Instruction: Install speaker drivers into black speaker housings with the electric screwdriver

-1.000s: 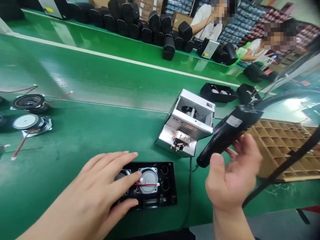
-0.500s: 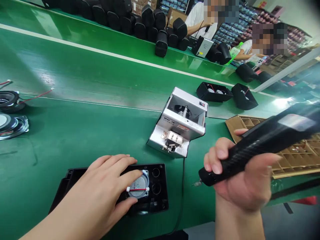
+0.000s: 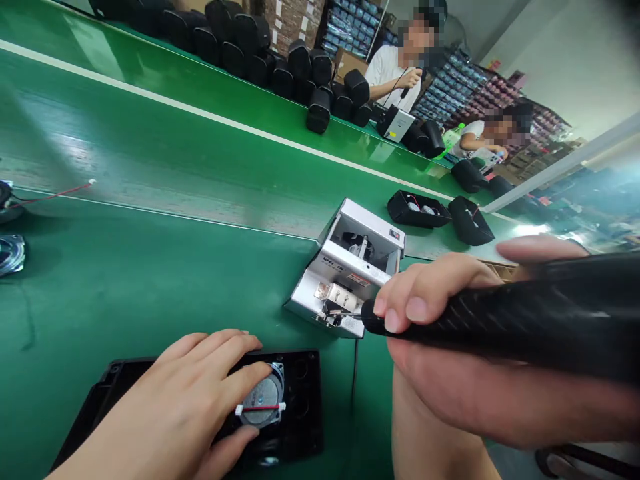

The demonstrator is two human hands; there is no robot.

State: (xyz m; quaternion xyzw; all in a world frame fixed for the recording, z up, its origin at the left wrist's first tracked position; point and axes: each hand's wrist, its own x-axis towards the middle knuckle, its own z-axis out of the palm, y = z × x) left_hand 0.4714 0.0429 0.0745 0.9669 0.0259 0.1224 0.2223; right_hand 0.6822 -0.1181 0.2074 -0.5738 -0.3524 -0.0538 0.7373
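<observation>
My left hand (image 3: pixel 210 383) reaches over a black plastic housing (image 3: pixel 313 417) at the lower left. Its thumb and index finger grip the sides of a round metal-backed speaker (image 3: pixel 263 400), which lies in the housing with a red wire and white connectors across its back. My right hand (image 3: pixel 435 320) is closed round a black electric screwdriver (image 3: pixel 525 320), held nearly level and pointing left. The screwdriver's tip is at the front of a silver screw feeder (image 3: pixel 345 263); whether it touches a screw is too small to tell.
Two open black boxes with wires inside, one of them a long box (image 3: pixel 419 210), stand behind the feeder. Loose speakers (image 3: pixel 10 255) lie at the left edge. Across the green bench (image 3: pixel 150 287) stand several black speaker cabinets (image 3: pixel 319 110) and two people. A cable (image 3: pixel 355 373) runs from the feeder.
My right hand has brought the screwdriver left, from beside the feeder to its front. My left hand stays on the speaker. The view has shifted a little.
</observation>
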